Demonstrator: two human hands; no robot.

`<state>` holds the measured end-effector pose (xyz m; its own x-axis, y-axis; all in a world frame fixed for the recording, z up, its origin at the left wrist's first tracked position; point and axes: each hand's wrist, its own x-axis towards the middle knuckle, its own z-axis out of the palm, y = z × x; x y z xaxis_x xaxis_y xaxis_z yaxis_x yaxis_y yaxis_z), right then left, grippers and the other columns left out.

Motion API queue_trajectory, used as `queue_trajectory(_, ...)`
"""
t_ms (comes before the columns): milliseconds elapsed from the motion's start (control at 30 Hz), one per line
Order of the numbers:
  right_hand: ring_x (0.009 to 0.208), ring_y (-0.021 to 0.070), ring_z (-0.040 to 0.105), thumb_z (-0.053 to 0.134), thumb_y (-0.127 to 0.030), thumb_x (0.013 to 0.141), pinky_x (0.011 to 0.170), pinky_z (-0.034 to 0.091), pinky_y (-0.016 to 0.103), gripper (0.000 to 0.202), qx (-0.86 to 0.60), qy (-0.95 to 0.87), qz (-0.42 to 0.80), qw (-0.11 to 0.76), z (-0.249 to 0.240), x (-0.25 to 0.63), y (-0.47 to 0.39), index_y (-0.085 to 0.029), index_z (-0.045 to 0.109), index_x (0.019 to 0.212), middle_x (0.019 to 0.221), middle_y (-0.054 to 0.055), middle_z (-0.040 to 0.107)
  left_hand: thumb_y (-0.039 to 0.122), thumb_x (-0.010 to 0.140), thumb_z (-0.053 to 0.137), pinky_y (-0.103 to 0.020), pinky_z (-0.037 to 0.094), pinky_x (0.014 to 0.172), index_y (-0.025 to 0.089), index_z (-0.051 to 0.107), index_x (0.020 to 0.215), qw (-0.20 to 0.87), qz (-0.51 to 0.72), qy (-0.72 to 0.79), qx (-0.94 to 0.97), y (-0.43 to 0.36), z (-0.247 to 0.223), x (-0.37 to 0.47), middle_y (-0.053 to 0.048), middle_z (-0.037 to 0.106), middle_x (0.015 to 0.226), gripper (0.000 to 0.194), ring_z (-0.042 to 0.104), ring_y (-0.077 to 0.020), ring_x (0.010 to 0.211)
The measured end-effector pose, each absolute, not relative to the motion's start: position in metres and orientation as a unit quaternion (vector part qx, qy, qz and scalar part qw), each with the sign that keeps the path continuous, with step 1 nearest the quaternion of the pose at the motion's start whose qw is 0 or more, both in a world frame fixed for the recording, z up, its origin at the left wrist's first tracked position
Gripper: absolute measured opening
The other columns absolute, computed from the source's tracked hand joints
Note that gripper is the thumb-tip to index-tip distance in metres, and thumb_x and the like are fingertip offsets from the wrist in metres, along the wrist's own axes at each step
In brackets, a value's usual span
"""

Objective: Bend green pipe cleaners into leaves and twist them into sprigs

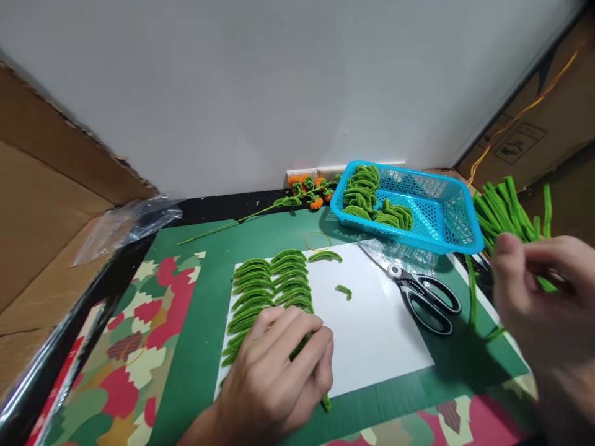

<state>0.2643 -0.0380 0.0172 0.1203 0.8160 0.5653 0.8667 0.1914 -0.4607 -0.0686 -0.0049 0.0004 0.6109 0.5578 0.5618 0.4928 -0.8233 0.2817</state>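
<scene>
Left hand (279, 371): near centre, knuckles up, fingers curled over the near end of the curved green pieces (290, 272); a green tip (326, 402) shows at its near right.
Right hand (530, 291): raised at the right, by a bunch of fuzzy green stems (504, 210), thumb and fingers drawn toward each other.
Both hands: one is blurred and the other covers its own fingertips, so I cannot tell whether either is clamped on anything.
Two columns: the curved pieces lie close together on the left of a white sheet (372, 353); a dragging left wrist could push them out of line.
Loose bits: a curved piece (325, 256) and a short offcut (344, 291) lie right of the columns, where a passing hand could sweep them away.
Scissors (406, 282): between the hands, handles toward the right; a low crossing could snag them.
Blue basket (474, 229): far right; a knock might spill its green pieces (362, 186).
</scene>
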Motion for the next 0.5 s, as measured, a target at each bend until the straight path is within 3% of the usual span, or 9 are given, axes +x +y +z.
queue_trajectory(67,0.056,0.0247,0.050,0.064,-0.046,0.095,0.057,0.030,0.035,0.022,-0.727,-0.561,-0.149,0.366,0.015,0.279,-0.038,-0.026,0.072,0.087,0.066,0.006,0.056,0.001,0.090,0.062,-0.036,0.041,0.075,0.017,0.067,0.094,0.043,0.330,0.284,0.899,-0.006,0.000,-0.070,-0.004,0.069,0.083,0.017,0.062,-0.0174,0.074)
queue_trajectory(167,0.050,0.0242,0.049,0.058,-0.056,0.095,0.050,0.027,0.035,0.037,-0.828,-0.508,-0.156,0.180,-0.003,0.287,-0.033,-0.027,0.073,0.079,0.061,0.008,0.058,0.001,0.089,0.060,-0.037,0.040,0.075,0.017,0.068,0.095,0.034,0.334,0.267,0.903,-0.008,0.000,-0.072,-0.004,0.069,0.083,0.019,0.063,-0.0178,0.073)
queue_trajectory(233,0.055,0.0263,0.053,0.045,-0.052,0.101,0.050,0.030,0.035,0.045,-0.828,-0.533,-0.142,0.102,-0.017,0.291,-0.031,-0.024,0.075,0.084,0.068,0.011,0.062,0.002,0.089,0.058,-0.037,0.041,0.075,0.018,0.068,0.094,0.029,0.334,0.254,0.907,-0.009,0.000,-0.073,-0.004,0.069,0.082,0.019,0.063,-0.0182,0.073)
queue_trajectory(333,0.065,0.0292,0.060,0.042,-0.046,0.100,0.059,0.040,0.037,0.039,-0.786,-0.595,-0.144,0.085,-0.032,0.298,-0.032,-0.020,0.071,0.095,0.069,0.010,0.063,0.003,0.089,0.057,-0.037,0.040,0.073,0.017,0.067,0.091,0.020,0.332,0.235,0.913,-0.010,-0.001,-0.071,-0.004,0.067,0.078,0.017,0.061,-0.0187,0.071)
queue_trajectory(500,0.059,0.0274,0.060,0.048,-0.044,0.097,0.056,0.034,0.034,0.024,-0.781,-0.614,-0.083,0.082,-0.042,0.305,-0.032,-0.023,0.057,0.091,0.067,0.006,0.064,0.004,0.090,0.055,-0.037,0.038,0.070,0.017,0.064,0.083,0.000,0.330,0.211,0.920,-0.013,-0.003,-0.068,-0.003,0.063,0.075,0.017,0.056,-0.0184,0.068)
